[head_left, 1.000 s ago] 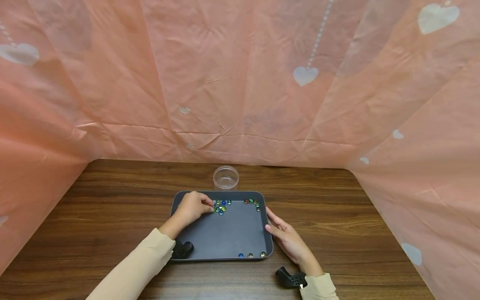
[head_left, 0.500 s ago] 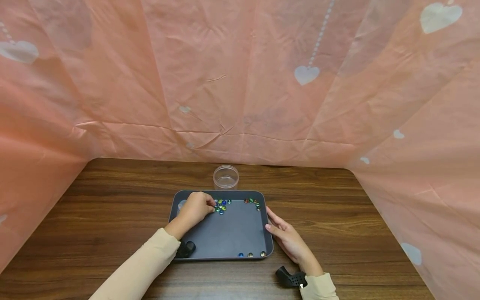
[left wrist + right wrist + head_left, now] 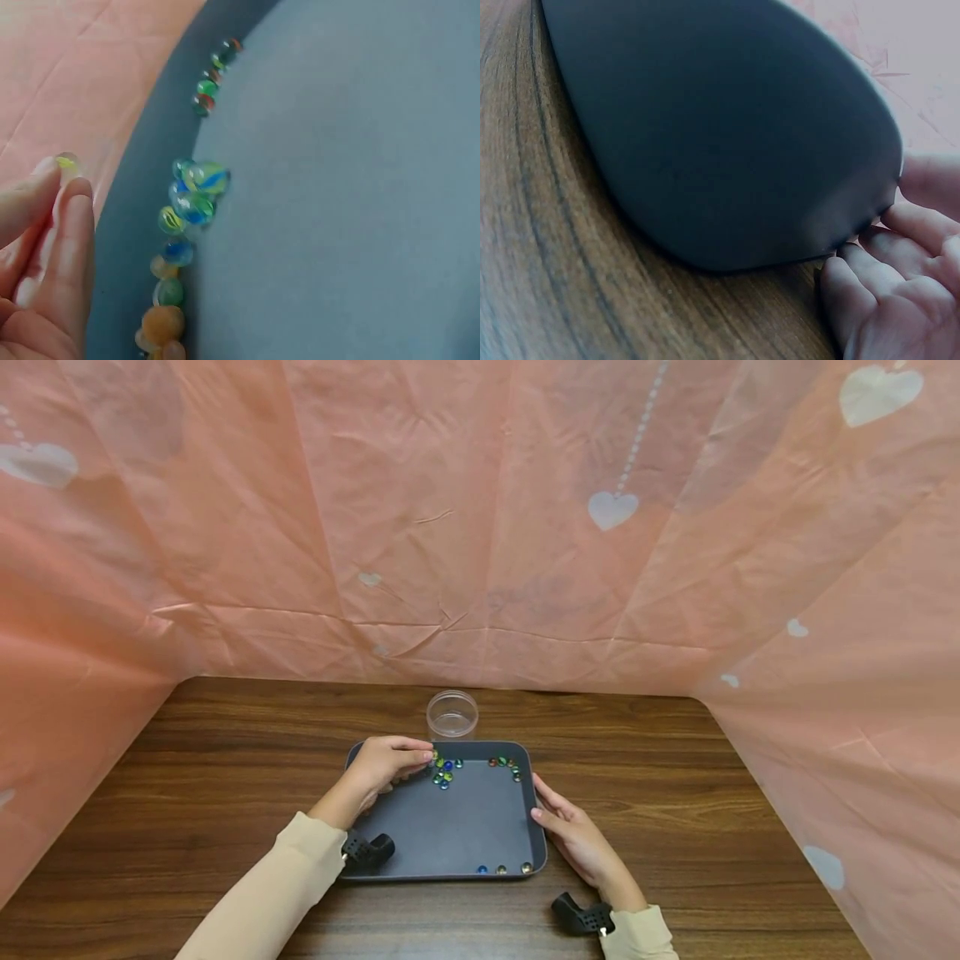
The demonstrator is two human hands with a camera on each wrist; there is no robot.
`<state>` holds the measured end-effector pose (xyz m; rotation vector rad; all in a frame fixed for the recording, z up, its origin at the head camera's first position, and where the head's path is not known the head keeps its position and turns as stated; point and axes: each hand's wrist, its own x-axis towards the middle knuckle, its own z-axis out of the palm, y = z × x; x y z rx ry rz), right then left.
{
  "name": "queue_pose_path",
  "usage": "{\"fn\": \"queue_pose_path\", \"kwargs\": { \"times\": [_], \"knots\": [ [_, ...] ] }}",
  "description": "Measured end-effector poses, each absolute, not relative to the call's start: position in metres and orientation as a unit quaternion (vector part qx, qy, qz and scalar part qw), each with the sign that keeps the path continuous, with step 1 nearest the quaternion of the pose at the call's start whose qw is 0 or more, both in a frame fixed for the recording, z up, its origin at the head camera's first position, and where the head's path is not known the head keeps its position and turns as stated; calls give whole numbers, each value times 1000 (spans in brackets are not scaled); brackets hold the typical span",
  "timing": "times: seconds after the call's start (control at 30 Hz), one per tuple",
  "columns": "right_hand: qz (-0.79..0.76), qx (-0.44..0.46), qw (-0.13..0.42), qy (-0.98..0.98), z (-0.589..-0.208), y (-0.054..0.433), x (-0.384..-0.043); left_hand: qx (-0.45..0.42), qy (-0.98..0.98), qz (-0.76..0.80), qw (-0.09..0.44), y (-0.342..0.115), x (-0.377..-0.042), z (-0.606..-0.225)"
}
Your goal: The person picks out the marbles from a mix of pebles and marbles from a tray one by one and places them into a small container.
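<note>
Between thumb and fingertips, my left hand (image 3: 377,768) pinches a clear marble with a yellow swirl (image 3: 67,163), raised near the far wall of the grey tray (image 3: 465,827). Just beside those fingers, a cluster of blue, green and yellow glass marbles (image 3: 447,767) lies along the tray's far side. My right hand (image 3: 581,839) holds the tray's right wall, thumb at the rim and the other fingers curled at its outer underside (image 3: 885,225).
A clear round plastic jar (image 3: 452,717) stands right behind the tray. Several red and green marbles (image 3: 502,762) sit in the far right corner, and 3 marbles (image 3: 501,869) rest along the near wall. A pink curtain (image 3: 480,568) encloses the wooden table (image 3: 660,760).
My left hand, earlier low among the clustered marbles, has risen slightly toward the far rim with a marble pinched. The right hand keeps its place on the tray.
</note>
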<state>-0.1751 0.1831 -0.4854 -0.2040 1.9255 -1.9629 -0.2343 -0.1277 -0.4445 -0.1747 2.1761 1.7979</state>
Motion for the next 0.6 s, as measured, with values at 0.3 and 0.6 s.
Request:
{"fn": "queue_pose_path", "kwargs": {
  "times": [0.3, 0.6],
  "knots": [
    [-696, -73, 188, 689, -485, 183, -175, -63, 668, 727, 145, -122, -243, -441],
    [-702, -70, 189, 683, -484, 183, -175, -42, 646, 754, 108, -118, -260, -428]
  ]
}}
